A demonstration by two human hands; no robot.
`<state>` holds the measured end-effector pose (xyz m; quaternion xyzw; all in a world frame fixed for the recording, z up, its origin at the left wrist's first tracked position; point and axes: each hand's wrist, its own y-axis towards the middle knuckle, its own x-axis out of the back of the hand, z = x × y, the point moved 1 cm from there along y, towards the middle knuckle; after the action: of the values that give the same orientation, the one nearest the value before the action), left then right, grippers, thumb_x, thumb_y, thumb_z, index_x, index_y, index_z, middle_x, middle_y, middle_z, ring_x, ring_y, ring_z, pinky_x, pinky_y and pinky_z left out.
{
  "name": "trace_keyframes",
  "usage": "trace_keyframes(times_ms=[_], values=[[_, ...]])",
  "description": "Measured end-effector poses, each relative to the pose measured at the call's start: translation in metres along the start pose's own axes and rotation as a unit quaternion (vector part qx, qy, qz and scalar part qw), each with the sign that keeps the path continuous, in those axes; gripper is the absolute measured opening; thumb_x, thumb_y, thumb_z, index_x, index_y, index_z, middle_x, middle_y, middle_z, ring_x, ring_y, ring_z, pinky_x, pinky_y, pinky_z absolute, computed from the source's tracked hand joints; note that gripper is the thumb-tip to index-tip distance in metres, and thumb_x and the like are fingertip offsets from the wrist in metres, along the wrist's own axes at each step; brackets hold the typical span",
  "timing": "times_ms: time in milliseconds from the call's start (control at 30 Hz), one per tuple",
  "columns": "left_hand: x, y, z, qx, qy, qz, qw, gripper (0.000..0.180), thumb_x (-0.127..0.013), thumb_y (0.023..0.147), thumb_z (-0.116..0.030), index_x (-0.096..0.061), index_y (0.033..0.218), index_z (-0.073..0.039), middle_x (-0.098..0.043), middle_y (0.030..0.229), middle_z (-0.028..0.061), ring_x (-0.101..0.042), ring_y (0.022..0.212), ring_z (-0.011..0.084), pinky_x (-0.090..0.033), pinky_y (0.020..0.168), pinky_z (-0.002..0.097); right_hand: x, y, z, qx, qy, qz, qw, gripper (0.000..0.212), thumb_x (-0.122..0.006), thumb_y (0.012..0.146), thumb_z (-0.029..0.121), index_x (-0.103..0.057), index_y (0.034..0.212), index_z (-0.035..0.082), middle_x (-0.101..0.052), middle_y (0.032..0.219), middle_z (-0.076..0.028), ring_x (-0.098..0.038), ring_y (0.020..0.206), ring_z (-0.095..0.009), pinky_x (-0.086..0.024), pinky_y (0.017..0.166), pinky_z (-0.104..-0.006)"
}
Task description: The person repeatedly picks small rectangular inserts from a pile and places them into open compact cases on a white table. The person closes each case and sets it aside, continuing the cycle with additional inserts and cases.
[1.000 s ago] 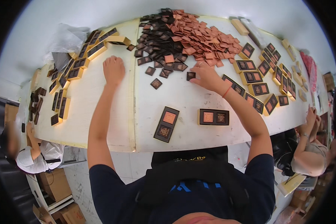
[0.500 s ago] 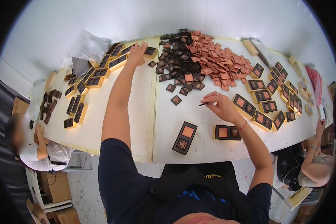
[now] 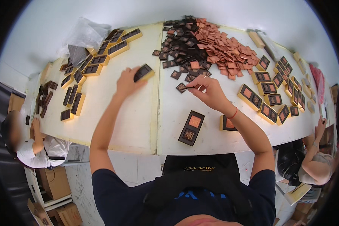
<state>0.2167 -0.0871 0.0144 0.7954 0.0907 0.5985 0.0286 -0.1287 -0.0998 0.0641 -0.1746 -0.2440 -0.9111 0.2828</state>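
Observation:
My left hand [image 3: 126, 82] reaches far out over the white table [image 3: 113, 124] and grips a small rectangular tray box [image 3: 143, 72] with dark inserts. A small dark square tile [image 3: 182, 87] is pinched in the fingertips of my right hand [image 3: 209, 91], above the table near the edge of the tile heap. In front of me lies a dark two-slot tray [image 3: 191, 127] holding a copper tile and a dark tile. A second box [image 3: 226, 124] sits just right of it, partly hidden by my right forearm.
A big heap of dark tiles [image 3: 180, 49] and copper tiles [image 3: 226, 49] fills the far middle. Filled tray boxes line the left [image 3: 77, 83] and right [image 3: 271, 94]. A crumpled plastic bag [image 3: 83, 37] lies far left. Other people sit at the left [image 3: 30, 147] and right [image 3: 312, 158].
My left hand has drawn the tray box back from the far-left rows toward the middle. My right hand has lifted a dark tile and moved left over the table.

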Motion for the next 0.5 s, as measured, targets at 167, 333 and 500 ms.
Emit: trace_keyframes(times_ms=[167,333,500], values=[[-0.027,-0.121,-0.086,-0.107,-0.187,-0.075,0.974,0.067,-0.088,0.066,-0.027,-0.055,0.121,-0.01,-0.061,0.113,0.0104,-0.057,0.104,0.0327,-0.047,0.091,0.0432,-0.048,-0.008,0.014,0.106,-0.106,0.051,0.987,0.016,-0.07,0.084,0.001,-0.074,0.098,0.007,-0.067,0.089,-0.007,-0.067,0.078,-0.021,-0.056,0.068,-0.0298],[-0.035,-0.12,-0.11,-0.094,-0.206,-0.068,0.972,0.07,-0.087,0.068,-0.027,-0.051,0.125,-0.008,-0.059,0.114,0.0098,-0.055,0.105,0.0317,-0.046,0.089,0.0423,-0.059,-0.031,0.002,0.128,-0.262,0.097,0.952,0.016,-0.07,0.081,0.007,-0.072,0.097,0.007,-0.069,0.099,-0.004,-0.066,0.095,-0.025,-0.056,0.078,-0.0365],[-0.029,-0.119,-0.109,-0.094,-0.204,-0.042,0.974,0.074,-0.087,0.069,-0.029,-0.05,0.13,-0.008,-0.058,0.118,0.0115,-0.054,0.109,0.0328,-0.046,0.093,0.0431,-0.053,-0.037,0.027,0.198,-0.382,0.109,0.896,0.021,-0.07,0.088,0.013,-0.074,0.108,0.008,-0.072,0.11,-0.005,-0.06,0.116,-0.028,-0.045,0.101,-0.0437]])
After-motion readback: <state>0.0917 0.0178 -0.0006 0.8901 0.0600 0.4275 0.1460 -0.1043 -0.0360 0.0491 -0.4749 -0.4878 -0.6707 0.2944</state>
